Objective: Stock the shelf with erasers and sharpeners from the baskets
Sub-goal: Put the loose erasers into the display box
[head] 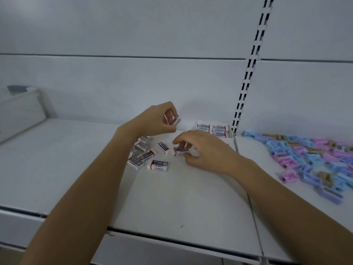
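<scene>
Several white erasers (pixel 158 165) with dark printed sleeves lie loose on the white shelf (pixel 76 169), near its middle. My left hand (pixel 156 119) is raised above them and pinches one eraser (pixel 174 119) between thumb and fingers. Lower and to the right, my right hand (pixel 202 150) grips another eraser (pixel 180 150) just above the shelf surface. A neat stack of erasers (pixel 213 129) stands against the back wall. A heap of blue, pink, purple and tan sharpeners (pixel 313 157) covers the neighbouring shelf on the right.
A slotted upright (pixel 248 77) runs up the back panel between the two shelf sections. A white angled panel (pixel 19 111) sits at the far left. The shelf's front edge (pixel 172 240) runs across below my forearms.
</scene>
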The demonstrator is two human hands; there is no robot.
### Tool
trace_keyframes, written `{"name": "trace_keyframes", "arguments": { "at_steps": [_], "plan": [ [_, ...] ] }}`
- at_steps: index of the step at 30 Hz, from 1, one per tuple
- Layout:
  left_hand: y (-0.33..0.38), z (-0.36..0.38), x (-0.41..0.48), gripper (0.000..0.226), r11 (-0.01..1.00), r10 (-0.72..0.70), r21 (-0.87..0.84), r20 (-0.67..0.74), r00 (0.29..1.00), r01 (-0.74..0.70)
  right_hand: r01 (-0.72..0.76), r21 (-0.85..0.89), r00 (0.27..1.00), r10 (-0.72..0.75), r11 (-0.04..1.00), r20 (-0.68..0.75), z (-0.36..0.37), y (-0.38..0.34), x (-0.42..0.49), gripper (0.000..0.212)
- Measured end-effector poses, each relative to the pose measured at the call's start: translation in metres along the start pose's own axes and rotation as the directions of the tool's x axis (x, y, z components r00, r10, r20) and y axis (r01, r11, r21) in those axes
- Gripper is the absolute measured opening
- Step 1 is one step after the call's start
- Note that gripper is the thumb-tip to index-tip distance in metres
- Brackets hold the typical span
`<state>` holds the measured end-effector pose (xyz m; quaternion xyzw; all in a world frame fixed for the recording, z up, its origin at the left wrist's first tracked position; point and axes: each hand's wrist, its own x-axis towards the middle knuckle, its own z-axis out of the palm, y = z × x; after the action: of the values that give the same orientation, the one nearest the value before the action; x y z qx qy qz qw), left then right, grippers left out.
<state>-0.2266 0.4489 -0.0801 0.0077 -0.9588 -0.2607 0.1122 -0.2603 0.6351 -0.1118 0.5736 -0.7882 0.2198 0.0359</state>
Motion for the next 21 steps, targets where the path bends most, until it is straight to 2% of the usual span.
{"name": "trace_keyframes", "arguments": {
  "at_steps": [3, 5, 8, 10, 13, 17, 21],
  "plan": [
    [0.005, 0.01, 0.0, 0.031, 0.99, 0.043, -0.13, -0.079, 0.996, -0.053, -0.025, 0.102, 0.991, 0.038, 0.994, -0.127, -0.012, 0.006, -0.004, 0.039],
    [0.01, 0.019, 0.0, 0.033, 0.972, 0.071, -0.209, -0.155, 0.985, -0.103, -0.042, 0.125, 0.975, 0.068, 0.991, -0.212, -0.022, 0.017, -0.007, 0.032],
    [0.018, 0.033, 0.003, 0.035, 0.933, 0.086, -0.319, -0.257, 0.963, -0.168, -0.153, 0.164, 0.924, 0.2, 0.974, -0.326, -0.035, 0.038, -0.012, 0.022],
    [0.022, 0.042, 0.006, 0.033, 0.918, 0.112, -0.342, -0.261, 0.959, -0.201, -0.252, 0.192, 0.889, 0.305, 0.949, -0.342, -0.04, 0.049, -0.016, 0.018],
    [0.026, 0.052, 0.009, 0.032, 0.917, 0.144, -0.334, -0.23, 0.962, -0.217, -0.329, 0.211, 0.869, 0.383, 0.92, -0.314, -0.04, 0.059, -0.021, 0.016],
    [0.026, 0.061, 0.014, 0.025, 0.943, 0.122, -0.275, -0.237, 0.964, -0.186, -0.389, 0.177, 0.869, 0.424, 0.904, -0.255, -0.035, 0.068, -0.021, 0.01],
    [0.023, 0.066, 0.02, 0.012, 0.972, 0.091, -0.189, -0.231, 0.969, -0.136, -0.4, 0.118, 0.874, 0.417, 0.909, -0.249, -0.032, 0.076, -0.02, 0.013]
  ]
}}
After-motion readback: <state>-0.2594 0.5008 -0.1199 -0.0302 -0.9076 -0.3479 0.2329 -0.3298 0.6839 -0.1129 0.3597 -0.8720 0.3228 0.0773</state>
